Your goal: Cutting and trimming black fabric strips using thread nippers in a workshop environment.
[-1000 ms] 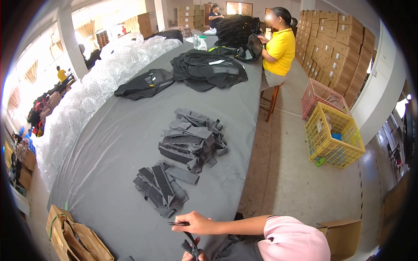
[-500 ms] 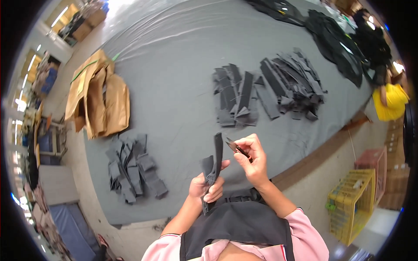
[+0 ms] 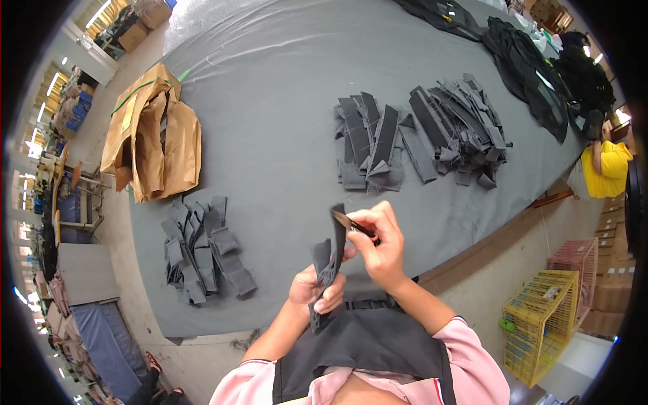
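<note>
Trimming: left hand [image 3: 316, 291] pinches dark fabric piece [image 3: 329, 263] upright above grey table [image 3: 270, 121] edge; right hand [image 3: 381, 246] closed around small snips [image 3: 352, 223] at its top. Best kept taut, blades clear of fingers.

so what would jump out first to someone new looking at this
Front and centre, the left hand holds up a dark grey fabric piece while the right hand puts a small cutting tool to its top edge. Behind them, grey fabric piles lie on the long grey table, with brown paper bags far left.
</note>
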Available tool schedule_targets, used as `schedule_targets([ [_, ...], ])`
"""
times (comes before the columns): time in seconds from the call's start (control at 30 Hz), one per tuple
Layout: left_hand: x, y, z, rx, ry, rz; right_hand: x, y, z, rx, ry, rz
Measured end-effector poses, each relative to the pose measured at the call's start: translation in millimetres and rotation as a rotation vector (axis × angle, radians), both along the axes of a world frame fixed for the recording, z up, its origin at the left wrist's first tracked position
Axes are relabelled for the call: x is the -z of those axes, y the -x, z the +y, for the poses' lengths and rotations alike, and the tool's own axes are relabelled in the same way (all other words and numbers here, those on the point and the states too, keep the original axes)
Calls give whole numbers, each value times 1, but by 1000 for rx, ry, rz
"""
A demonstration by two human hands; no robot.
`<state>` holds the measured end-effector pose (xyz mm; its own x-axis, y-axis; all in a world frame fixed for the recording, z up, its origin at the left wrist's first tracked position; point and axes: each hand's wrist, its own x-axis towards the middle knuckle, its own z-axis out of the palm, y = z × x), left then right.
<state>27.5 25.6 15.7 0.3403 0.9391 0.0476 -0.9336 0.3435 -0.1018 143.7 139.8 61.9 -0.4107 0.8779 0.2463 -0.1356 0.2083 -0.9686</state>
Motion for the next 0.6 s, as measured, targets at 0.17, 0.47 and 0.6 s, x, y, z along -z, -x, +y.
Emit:
schedule_targets([
  [0.17, -30, 12, 24, -374, 317, 698, 15, -5, 12, 2, 358, 123],
  [0.47, -40, 10, 32, -411, 530, 1159, -6, -10, -6, -111, 9, -137],
  [0.6, -31, 0, 32, -338, 581, 1208, -4, -3, 1, -154, -237, -228],
])
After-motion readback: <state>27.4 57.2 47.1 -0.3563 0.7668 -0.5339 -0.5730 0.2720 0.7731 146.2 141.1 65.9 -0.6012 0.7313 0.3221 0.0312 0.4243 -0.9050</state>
